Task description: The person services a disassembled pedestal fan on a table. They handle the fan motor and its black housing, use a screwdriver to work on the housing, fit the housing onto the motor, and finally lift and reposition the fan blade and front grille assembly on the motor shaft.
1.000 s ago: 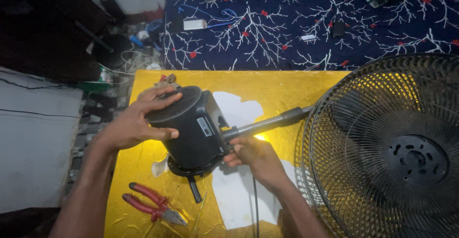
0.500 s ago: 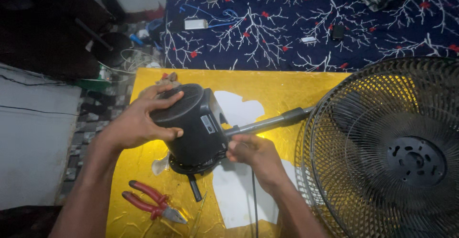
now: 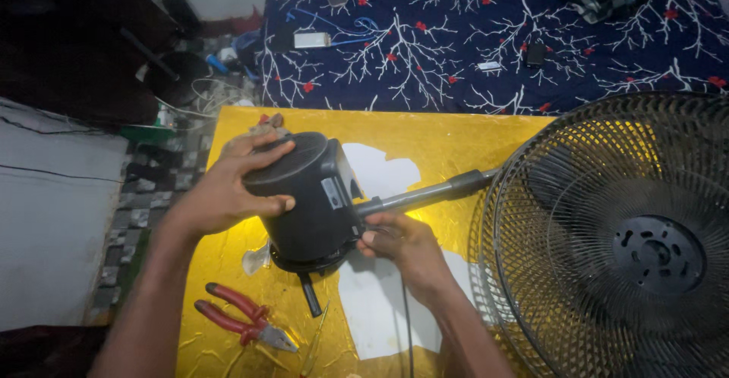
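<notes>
On the gold-covered table (image 3: 471,139), everything sits around the black fan motor housing (image 3: 307,199), which lies on its side near the table's middle. Left of the housing and nearer to me, red-handled pliers (image 3: 243,322) lie flat — apart from both hands. My left hand (image 3: 228,192) comes in from the housing's left and clasps its rounded top, fingers spread over the dark cap and thumb underneath. Below the housing a short black stub (image 3: 310,294) sticks out toward me. Just right of the housing, my right hand (image 3: 402,245) is curled closed against its lower right edge; what the fingertips pinch I cannot tell. From the housing's right side a grey pole (image 3: 425,193) runs up and right, over a white paper sheet (image 3: 380,173), to the round wire fan guard (image 3: 615,241) — far right of the housing.
</notes>
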Demonstrator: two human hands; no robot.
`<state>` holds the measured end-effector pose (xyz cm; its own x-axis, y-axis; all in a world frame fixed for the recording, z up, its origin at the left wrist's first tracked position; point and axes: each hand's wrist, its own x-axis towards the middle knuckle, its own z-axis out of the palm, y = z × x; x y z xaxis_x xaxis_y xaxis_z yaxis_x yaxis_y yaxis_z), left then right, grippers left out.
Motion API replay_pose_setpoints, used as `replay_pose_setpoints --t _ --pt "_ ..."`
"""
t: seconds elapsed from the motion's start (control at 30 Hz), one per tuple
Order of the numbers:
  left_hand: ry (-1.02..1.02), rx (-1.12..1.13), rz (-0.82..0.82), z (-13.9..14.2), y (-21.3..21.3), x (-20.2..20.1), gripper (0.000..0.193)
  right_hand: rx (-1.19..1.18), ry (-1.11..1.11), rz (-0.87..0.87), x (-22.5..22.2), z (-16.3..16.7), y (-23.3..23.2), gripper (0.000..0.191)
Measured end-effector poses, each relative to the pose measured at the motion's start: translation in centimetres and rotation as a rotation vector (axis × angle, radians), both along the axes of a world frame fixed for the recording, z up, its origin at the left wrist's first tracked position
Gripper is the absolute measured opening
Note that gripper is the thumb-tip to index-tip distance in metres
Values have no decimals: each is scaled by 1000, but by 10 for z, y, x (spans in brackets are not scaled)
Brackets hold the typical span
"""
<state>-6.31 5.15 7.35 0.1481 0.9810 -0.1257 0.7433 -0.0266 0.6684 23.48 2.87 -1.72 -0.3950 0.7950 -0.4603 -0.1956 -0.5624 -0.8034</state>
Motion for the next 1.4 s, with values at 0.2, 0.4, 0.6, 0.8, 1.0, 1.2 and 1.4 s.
replay_pose_setpoints --t 0.2,0.4,0.6,0.8,1.0,1.2,1.4 --pt "-73 -51 61 -7 0 3 86 24 15 33 0 -2 2 35" --pt "-50 -44 82 1 -3 9 85 -82 68 -42 -1 4 3 38" --pt "52 29 31 8 -10 14 85 -125 -30 -74 -11 10 0 47" --pt "-68 57 78 5 -20 21 84 -24 -105 -88 -15 8 5 51" --pt "-77 -23 94 4 -22 16 86 -36 -162 -3 -9 5 7 54" --pt "-51 46 34 2 -29 11 90 76 -242 158 -7 18 18 51" --pt "15 86 59 -5 -34 18 93 330 -463 209 10 39 15 45"
